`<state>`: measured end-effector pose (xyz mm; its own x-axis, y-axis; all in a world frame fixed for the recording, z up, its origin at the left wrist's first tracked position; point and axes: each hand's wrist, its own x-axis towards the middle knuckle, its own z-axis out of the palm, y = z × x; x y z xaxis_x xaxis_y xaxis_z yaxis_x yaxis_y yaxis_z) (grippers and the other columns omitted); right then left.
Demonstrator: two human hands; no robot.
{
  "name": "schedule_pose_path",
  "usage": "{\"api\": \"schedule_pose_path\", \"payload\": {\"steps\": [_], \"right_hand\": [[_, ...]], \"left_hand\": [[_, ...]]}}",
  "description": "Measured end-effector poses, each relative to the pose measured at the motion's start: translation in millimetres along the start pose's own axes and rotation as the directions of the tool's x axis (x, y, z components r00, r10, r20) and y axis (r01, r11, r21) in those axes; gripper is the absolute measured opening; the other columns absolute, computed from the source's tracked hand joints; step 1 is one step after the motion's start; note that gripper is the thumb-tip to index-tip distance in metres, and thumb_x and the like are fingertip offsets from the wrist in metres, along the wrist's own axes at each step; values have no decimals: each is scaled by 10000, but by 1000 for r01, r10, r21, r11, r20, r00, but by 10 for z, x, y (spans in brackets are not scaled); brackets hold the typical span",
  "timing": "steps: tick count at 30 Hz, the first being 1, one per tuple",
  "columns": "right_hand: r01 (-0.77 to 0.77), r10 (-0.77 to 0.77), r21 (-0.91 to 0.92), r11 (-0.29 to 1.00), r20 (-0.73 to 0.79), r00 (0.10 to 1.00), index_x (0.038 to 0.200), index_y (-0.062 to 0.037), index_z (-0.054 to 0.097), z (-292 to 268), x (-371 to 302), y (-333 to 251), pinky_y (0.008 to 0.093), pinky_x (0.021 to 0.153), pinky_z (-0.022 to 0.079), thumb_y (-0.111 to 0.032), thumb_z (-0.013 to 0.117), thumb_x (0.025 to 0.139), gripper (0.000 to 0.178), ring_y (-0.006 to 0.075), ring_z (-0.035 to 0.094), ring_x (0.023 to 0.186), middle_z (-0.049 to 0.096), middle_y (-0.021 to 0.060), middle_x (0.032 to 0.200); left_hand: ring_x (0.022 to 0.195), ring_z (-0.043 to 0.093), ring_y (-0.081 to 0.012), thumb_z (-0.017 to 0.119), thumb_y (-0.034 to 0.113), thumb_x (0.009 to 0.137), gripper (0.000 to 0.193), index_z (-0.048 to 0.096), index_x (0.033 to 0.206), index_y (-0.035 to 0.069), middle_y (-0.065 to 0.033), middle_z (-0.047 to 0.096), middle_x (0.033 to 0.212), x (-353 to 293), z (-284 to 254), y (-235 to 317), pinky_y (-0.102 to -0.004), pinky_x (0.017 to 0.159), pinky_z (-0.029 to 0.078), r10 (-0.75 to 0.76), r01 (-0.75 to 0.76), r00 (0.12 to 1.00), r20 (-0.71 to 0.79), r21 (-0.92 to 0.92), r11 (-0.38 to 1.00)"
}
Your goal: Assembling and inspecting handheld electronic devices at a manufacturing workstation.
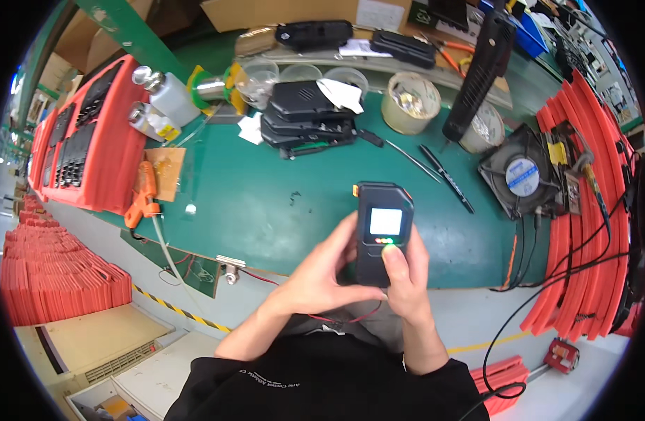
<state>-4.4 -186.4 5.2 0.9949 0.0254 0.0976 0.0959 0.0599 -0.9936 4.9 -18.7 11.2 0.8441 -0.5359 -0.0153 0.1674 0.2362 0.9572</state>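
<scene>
Between both hands, over the near edge of the bench, is a black handheld electronic device (pixel 372 265) with a lit white screen and small red and green lights below it. My left hand (pixel 327 270) is wrapped round its left side and lower end. From the right, my right hand (pixel 408 277) grips the same device, its thumb lying on the front just under the lights. A thin red wire (pixel 368 309) passes below the hands; where it ends is hidden.
Stacked black devices (pixel 308 116) stand at the back of the green bench (pixel 252 203). An orange glue gun (pixel 144 196) lies left. Right are a pen (pixel 446 179), a screwdriver (pixel 415 161) and a fan (pixel 516 173). A black power screwdriver (pixel 480 77) hangs above. Red trays (pixel 91 140) flank the bench.
</scene>
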Motion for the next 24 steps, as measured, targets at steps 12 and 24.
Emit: {"api": "schedule_pose_path", "payload": {"steps": [12, 24], "right_hand": [[-54, 49, 129, 990, 45, 998, 1270, 50, 529, -41, -19, 89, 338, 801, 520, -239, 567, 990, 404, 171, 644, 891, 698, 134, 991], [-59, 51, 124, 991, 66, 997, 1256, 42, 531, -47, -12, 95, 339, 793, 521, -247, 569, 994, 393, 174, 642, 879, 695, 134, 978]], "left_hand": [[1408, 433, -233, 908, 6, 723, 1112, 212, 1589, 19, -129, 395, 1531, 9, -2, -41, -411, 1167, 384, 2, -2, 1000, -16, -9, 1000], [1400, 438, -229, 909, 6, 720, 1100, 224, 1580, 17, -128, 403, 1520, -3, 2, -35, -412, 1168, 386, -5, 5, 1000, -24, -3, 1000]]}}
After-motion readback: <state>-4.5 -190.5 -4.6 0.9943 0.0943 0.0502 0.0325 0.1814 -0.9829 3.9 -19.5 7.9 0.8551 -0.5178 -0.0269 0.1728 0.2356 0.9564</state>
